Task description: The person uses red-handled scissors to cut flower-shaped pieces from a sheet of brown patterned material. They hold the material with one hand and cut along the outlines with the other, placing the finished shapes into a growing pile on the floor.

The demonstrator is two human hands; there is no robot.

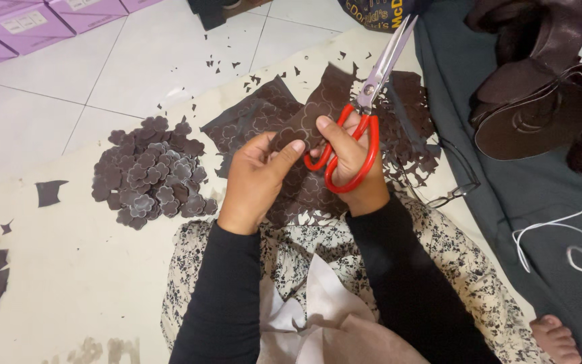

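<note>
A pale tiled floor (136,74) carries a cream sheet (69,269) strewn with dark snippets, and a grey cloth (506,195) lies along the right side with dark shoe parts on it. On the cream sheet sits a heap of brown flower-shaped cutouts (151,172), and beside it lies a larger brown sheet (264,111) marked with the same outlines. Judging by this, flowers are being cut out one at a time, and the next snip calls for turning the piece so its outline meets the blades. The right hand (353,168) is closed through the red handles of the scissors (365,101), whose long axis runs from the handles up and to the right, with the tips pointing away. The left hand (259,176) pinches a small brown piece (298,131) between thumb and fingers, just beside the handles.
</note>
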